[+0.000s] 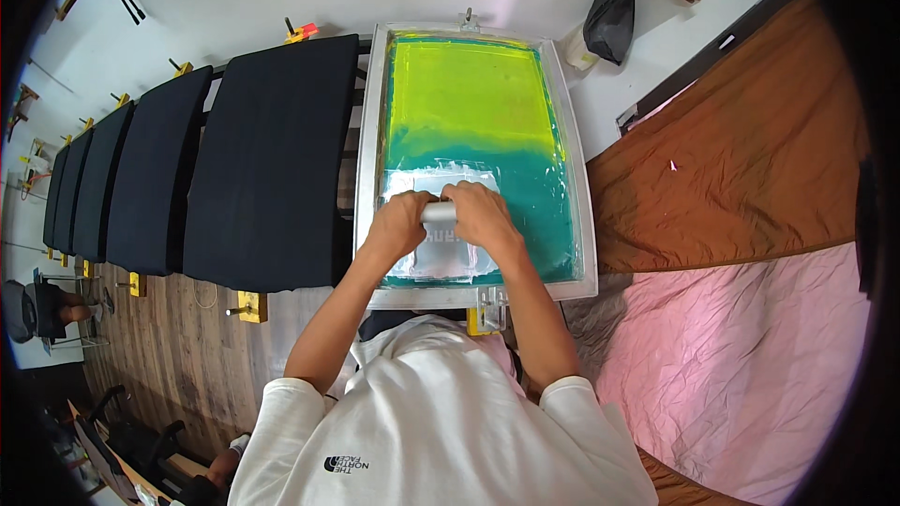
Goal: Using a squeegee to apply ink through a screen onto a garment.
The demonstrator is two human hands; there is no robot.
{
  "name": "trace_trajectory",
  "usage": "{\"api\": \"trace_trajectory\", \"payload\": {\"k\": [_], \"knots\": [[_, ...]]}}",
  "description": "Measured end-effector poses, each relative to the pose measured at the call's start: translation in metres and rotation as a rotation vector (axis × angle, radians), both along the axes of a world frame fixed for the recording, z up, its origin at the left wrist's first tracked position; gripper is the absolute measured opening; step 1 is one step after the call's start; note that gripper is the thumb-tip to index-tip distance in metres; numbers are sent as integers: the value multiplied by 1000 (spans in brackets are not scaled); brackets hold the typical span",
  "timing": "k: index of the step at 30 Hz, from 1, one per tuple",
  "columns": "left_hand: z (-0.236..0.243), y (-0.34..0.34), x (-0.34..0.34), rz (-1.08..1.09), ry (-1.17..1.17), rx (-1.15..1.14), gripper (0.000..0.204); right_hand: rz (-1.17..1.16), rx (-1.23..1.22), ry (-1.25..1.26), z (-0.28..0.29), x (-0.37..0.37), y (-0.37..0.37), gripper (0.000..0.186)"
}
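Observation:
A screen-printing frame with a pale metal rim lies before me. Its mesh is yellow-green in the far part and teal in the near part. White ink covers a patch at the near left of the mesh, and faint lettering shows in it. Both my hands are closed on the silvery bar of a squeegee over this patch. My left hand grips the bar's left part, my right hand its right part. The hands almost meet in the middle. The squeegee's lower edge is hidden.
Left of the frame runs a row of several boards covered in black fabric, with yellow clamps along their ends. Brown and pink sheets spread at right. A black bag hangs by the wall. Other people sit at far left and lower left.

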State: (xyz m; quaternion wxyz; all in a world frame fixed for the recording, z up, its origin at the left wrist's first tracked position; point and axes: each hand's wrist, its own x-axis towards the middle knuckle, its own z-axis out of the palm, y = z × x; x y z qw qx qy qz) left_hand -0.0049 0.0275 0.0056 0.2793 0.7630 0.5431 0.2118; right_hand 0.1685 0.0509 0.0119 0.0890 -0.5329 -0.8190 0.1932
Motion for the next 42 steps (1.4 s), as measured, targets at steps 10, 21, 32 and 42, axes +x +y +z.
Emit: {"api": "trace_trajectory", "payload": {"k": [10, 21, 32, 42], "knots": [[0, -105, 3, -39, 26, 77, 58, -28, 22, 144, 7, 9, -118, 36], [-5, 32, -9, 8, 67, -11, 38, 7, -79, -9, 12, -5, 30, 26], [-20, 0, -1, 50, 42, 40, 39, -100, -48, -4, -10, -9, -4, 37], [-12, -70, 2, 48, -7, 29, 34, -130, -39, 8, -8, -3, -79, 31]]}}
